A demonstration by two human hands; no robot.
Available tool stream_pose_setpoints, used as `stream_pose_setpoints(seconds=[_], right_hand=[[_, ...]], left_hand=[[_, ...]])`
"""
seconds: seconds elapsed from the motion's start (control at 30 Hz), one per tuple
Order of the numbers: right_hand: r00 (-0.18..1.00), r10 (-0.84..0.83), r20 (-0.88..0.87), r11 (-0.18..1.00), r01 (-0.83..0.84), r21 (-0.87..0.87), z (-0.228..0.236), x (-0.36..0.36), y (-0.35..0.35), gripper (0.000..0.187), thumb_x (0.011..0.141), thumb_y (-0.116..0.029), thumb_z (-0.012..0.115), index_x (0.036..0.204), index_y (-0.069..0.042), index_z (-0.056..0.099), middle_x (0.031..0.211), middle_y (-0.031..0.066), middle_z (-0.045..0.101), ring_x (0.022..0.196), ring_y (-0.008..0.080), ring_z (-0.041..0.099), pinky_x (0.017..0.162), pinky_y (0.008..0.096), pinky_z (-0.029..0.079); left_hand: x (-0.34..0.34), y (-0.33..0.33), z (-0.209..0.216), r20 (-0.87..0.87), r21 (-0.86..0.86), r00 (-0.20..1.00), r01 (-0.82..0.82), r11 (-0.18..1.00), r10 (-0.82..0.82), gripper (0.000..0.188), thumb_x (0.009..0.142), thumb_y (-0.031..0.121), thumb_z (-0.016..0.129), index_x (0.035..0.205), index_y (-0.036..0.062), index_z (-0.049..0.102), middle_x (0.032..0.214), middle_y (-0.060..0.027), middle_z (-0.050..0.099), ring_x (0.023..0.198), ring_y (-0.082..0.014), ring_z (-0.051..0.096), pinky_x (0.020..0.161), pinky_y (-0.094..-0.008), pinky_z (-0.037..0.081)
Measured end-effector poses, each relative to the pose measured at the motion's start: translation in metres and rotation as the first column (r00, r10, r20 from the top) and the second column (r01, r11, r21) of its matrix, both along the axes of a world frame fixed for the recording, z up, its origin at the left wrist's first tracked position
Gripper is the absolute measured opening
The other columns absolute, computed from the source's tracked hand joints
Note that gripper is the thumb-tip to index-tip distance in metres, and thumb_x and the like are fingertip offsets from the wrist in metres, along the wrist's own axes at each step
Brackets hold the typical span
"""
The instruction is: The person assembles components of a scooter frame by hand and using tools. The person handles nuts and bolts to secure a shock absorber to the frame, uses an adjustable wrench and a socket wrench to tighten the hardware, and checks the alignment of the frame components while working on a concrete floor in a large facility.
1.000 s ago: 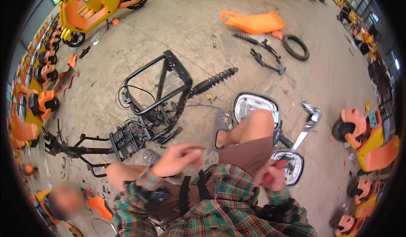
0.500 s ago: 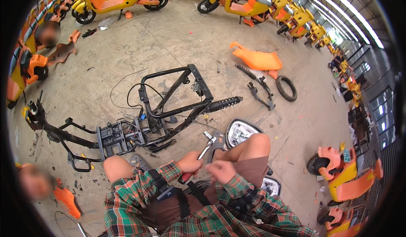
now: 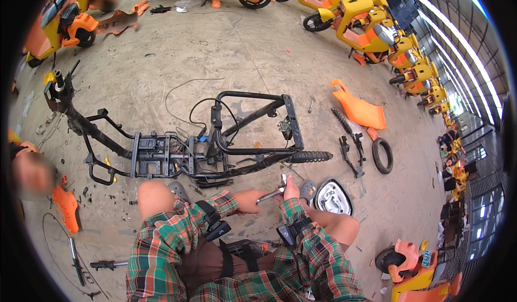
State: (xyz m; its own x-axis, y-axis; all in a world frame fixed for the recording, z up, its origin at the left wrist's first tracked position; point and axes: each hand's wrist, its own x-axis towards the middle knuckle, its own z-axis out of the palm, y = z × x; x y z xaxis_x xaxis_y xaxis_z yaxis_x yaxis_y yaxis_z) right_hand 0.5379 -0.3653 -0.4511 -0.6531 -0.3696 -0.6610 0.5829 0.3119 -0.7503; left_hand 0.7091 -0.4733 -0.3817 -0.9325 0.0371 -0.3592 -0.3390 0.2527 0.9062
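Between my knees, a shiny metal socket wrench (image 3: 271,195) slants up to the right, its head toward the scooter frame. My left hand (image 3: 247,200) is closed at its lower end and hides the handle there. Around the head end, my right hand (image 3: 291,190) is closed, with fingers partly covering the metal. Just beyond my hands lies a black, bare scooter frame (image 3: 210,150) on the floor, with a coil shock absorber (image 3: 312,156) at its right end. Neither hand touches the frame.
A white-and-black oval shell part (image 3: 333,198) lies by my right shoe. Farther right are an orange panel (image 3: 362,108), a black fork-like part (image 3: 353,154) and a small tyre (image 3: 383,155). Rows of yellow scooters (image 3: 371,32) stand behind. Another person (image 3: 33,175) is at the left edge.
My view has shifted, so the frame appears lower and farther right. My right hand, earlier blurred and apart from the wrench, is now at its head; the left hand stays at the handle end.
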Motion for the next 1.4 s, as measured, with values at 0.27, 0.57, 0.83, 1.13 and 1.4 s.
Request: stream_pose_setpoints(seconds=[0.27, 0.57, 0.83, 1.13, 1.4], right_hand=[[0.964, -0.189, -0.188, 0.981, 0.178, -0.073, -0.011, 0.007, -0.046, 0.033, 0.088, -0.037, 0.049, 0.097, -0.005, 0.049, 0.073, 0.0107, 0.056, 0.057, 0.0225, 0.058, 0.045, 0.0422, 0.055], [0.643, -0.082, -0.762, 0.988, 0.152, 0.021, -0.018, 0.003, -0.044, 0.030, 0.088, -0.028, 0.056, 0.093, 0.000, 0.048, 0.078, 0.0106, 0.057, 0.064, 0.0173, 0.057, 0.057, 0.0321, 0.045], [0.527, 0.078, -0.846, 0.994, 0.022, 0.105, -0.020, 0.009, -0.046, 0.027, 0.091, -0.026, 0.050, 0.099, -0.001, 0.046, 0.083, 0.0153, 0.059, 0.077, 0.0304, 0.058, 0.069, 0.0378, 0.044], [0.792, -0.039, -0.609, 0.999, 0.035, -0.020, -0.023, -0.005, -0.047, 0.024, 0.093, -0.021, 0.045, 0.101, 0.001, 0.048, 0.081, 0.0121, 0.059, 0.064, 0.0198, 0.058, 0.061, 0.0308, 0.045], [0.866, -0.162, 0.472, 0.931, 0.293, -0.218, -0.022, -0.026, -0.052, 0.024, 0.088, -0.024, 0.040, 0.086, -0.001, 0.046, 0.070, 0.0101, 0.053, 0.058, 0.0268, 0.057, 0.052, 0.0423, 0.053]], left_hand=[[0.013, -0.011, -0.078, 0.030, -0.508, 0.913, -0.336, 0.793, 0.406, 0.021, 0.077, 0.028, 0.062, 0.084, 0.0085, 0.058, 0.080, -0.0145, 0.063, 0.079, -0.0340, 0.061, 0.067, -0.0459, 0.048], [-0.015, 0.009, -0.117, -0.041, -0.543, 0.817, -0.501, 0.673, 0.575, 0.028, 0.082, 0.033, 0.061, 0.084, 0.0063, 0.053, 0.085, -0.0122, 0.057, 0.087, -0.0325, 0.055, 0.075, -0.0456, 0.041], [-0.035, 0.005, -0.166, -0.018, -0.421, 0.774, -0.580, 0.698, 0.632, 0.032, 0.077, 0.035, 0.066, 0.086, 0.0063, 0.057, 0.087, -0.0145, 0.058, 0.090, -0.0347, 0.053, 0.082, -0.0467, 0.039], [0.005, -0.011, -0.091, 0.002, -0.628, 0.842, -0.418, 0.656, 0.539, 0.033, 0.074, 0.041, 0.064, 0.076, 0.0086, 0.060, 0.072, -0.0141, 0.062, 0.071, -0.0339, 0.061, 0.061, -0.0450, 0.047], [-0.020, -0.011, 0.072, -0.215, -0.820, 0.953, -0.295, 0.491, 0.215, 0.019, 0.073, 0.023, 0.062, 0.075, 0.0045, 0.059, 0.067, -0.0147, 0.061, 0.063, -0.0327, 0.061, 0.056, -0.0421, 0.048]])
